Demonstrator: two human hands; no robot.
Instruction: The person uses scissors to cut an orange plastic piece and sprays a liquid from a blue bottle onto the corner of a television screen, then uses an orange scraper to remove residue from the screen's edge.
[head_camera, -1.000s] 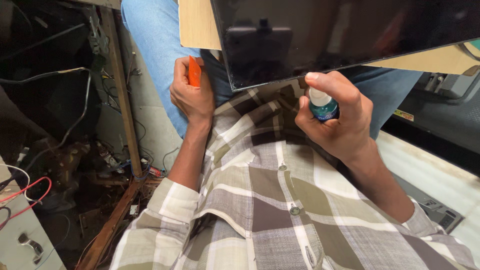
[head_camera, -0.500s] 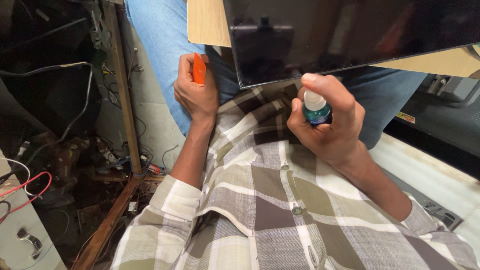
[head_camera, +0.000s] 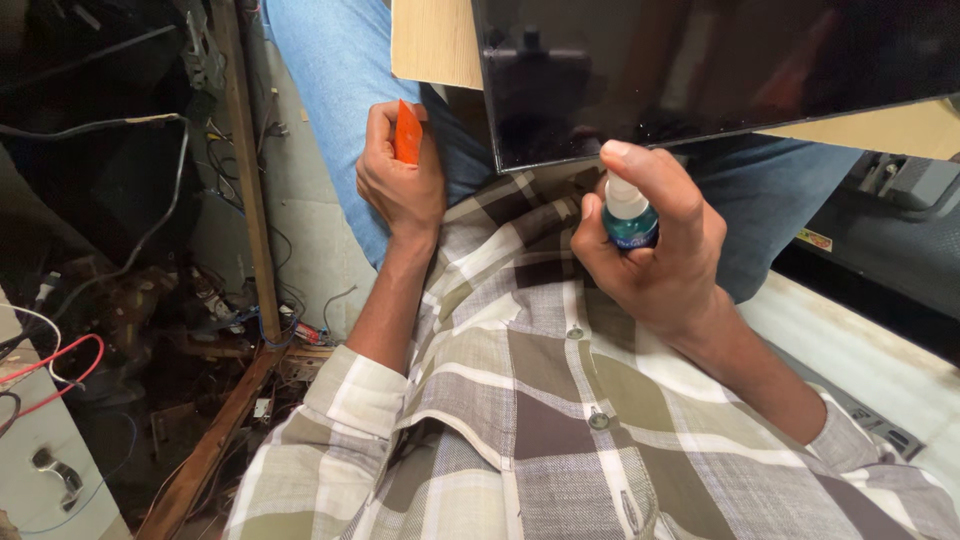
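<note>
While the checked olive, grey and white button-up shirt (head_camera: 560, 440) fills the near foreground, both forearms run up out of its rolled sleeves twd the lap. Right hand (head_camera: 655, 260) is wrapped tight round a small teal spray bottle with a white nozzle top (head_camera: 628, 215), fingers curled about the body, index finger laid over the top of the nozzle; bottle sits upright, just below the lower edge of the panel ahead. Left hand (head_camera: 400, 185) is closed in a fist round a flat orange plastic tool (head_camera: 408, 133), only its upper end poking out above the knuckles, resting vs the blue denim jeans (head_camera: 330, 90) on the thigh. Further on, a large glossy black screen panel (head_camera: 700, 70) lies across the lap, faint speckles showing on its surface nr the bottle, w/ a pale wooden board (head_camera: 430, 40) under it. Off to the left, lower down, a dark wooden strut (head_camera: 240, 180) slants past a tangle of cables (head_camera: 120, 250), and red wires (head_camera: 60, 370) loop by a pale grey surface at the edge.
</note>
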